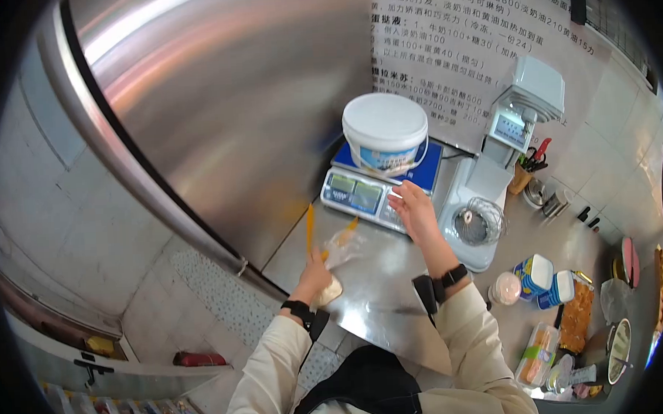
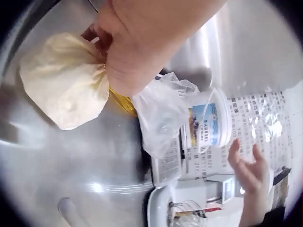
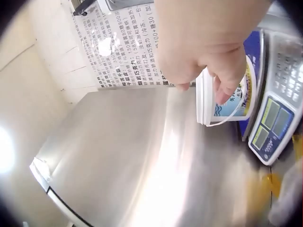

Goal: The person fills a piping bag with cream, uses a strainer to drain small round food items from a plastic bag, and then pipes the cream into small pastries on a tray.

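Observation:
My left hand (image 1: pixel 314 273) grips the gathered neck of a plastic bag with a pale cream filling (image 2: pixel 64 80), low over the steel counter. The filled end bulges out on the near side of the hand, and the loose clear plastic (image 2: pixel 163 113) spreads beyond it. A thin yellow strip (image 1: pixel 310 229) stands up from the fingers, and more yellow shows at the bag's neck. My right hand (image 1: pixel 418 214) is raised by the front of the digital scale (image 1: pixel 353 195), fingers loosely bent, holding nothing. A white lidded tub (image 1: pixel 385 127) stands on the scale.
A stand mixer (image 1: pixel 486 182) with a wire whisk is right of the scale. A steel fridge (image 1: pixel 231 100) borders the counter on the left. Blue-and-white tubs (image 1: pixel 534 276), a packaged loaf (image 1: pixel 538 353) and a steel pot (image 1: pixel 615 350) fill the right side.

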A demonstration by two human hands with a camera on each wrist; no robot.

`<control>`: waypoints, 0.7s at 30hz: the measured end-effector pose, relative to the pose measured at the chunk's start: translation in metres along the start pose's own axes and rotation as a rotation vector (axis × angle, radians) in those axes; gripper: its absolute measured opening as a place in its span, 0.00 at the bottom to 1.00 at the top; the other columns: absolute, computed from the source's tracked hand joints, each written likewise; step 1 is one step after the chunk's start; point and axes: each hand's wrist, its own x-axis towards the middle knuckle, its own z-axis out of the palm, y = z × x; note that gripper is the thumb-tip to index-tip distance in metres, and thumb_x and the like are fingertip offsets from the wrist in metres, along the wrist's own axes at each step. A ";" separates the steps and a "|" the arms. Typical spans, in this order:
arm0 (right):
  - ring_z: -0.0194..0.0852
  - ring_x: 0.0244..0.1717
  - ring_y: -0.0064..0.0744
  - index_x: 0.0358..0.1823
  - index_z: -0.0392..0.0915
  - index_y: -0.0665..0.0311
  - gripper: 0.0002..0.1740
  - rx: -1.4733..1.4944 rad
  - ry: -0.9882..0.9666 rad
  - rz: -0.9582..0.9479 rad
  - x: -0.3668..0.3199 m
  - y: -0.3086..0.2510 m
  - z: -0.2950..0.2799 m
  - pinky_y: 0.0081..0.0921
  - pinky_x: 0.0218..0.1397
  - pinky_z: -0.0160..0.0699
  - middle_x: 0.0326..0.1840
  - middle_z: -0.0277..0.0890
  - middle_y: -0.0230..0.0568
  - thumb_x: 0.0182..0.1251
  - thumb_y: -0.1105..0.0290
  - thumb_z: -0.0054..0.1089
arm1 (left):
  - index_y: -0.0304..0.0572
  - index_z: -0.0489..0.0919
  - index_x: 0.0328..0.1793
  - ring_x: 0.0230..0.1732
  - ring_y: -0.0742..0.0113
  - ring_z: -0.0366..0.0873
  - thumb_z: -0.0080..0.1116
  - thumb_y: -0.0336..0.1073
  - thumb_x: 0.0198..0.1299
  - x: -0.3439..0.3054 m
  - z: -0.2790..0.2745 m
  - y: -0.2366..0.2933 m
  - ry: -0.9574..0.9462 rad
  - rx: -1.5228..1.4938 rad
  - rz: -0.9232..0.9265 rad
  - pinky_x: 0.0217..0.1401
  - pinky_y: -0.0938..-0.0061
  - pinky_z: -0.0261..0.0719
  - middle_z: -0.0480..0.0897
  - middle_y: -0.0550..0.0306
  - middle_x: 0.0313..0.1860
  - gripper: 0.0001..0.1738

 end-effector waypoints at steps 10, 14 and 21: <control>0.64 0.34 0.30 0.39 0.65 0.73 0.27 -0.155 0.579 0.060 0.158 -0.009 -0.003 0.25 0.25 0.67 0.41 0.65 0.48 0.45 0.61 0.65 | 0.40 0.69 0.47 0.38 0.51 0.78 0.46 0.41 0.51 -0.010 0.001 -0.063 -0.074 0.609 0.149 0.39 0.57 0.73 0.78 0.50 0.39 0.18; 0.65 0.26 0.25 0.37 0.68 0.69 0.21 0.035 0.508 -0.040 0.131 -0.014 0.006 0.19 0.20 0.62 0.32 0.69 0.40 0.42 0.66 0.65 | 0.40 0.69 0.47 0.39 0.52 0.76 0.50 0.42 0.50 -0.029 -0.011 -0.051 -0.059 0.788 0.208 0.38 0.59 0.74 0.77 0.51 0.39 0.20; 0.65 0.22 0.17 0.38 0.66 0.66 0.15 0.080 0.315 -0.133 -0.014 -0.059 -0.005 0.13 0.16 0.59 0.29 0.71 0.35 0.48 0.73 0.56 | 0.40 0.71 0.46 0.41 0.46 0.72 0.45 0.30 0.48 -0.120 -0.114 -0.047 -0.109 0.315 0.393 0.45 0.60 0.70 0.75 0.44 0.39 0.16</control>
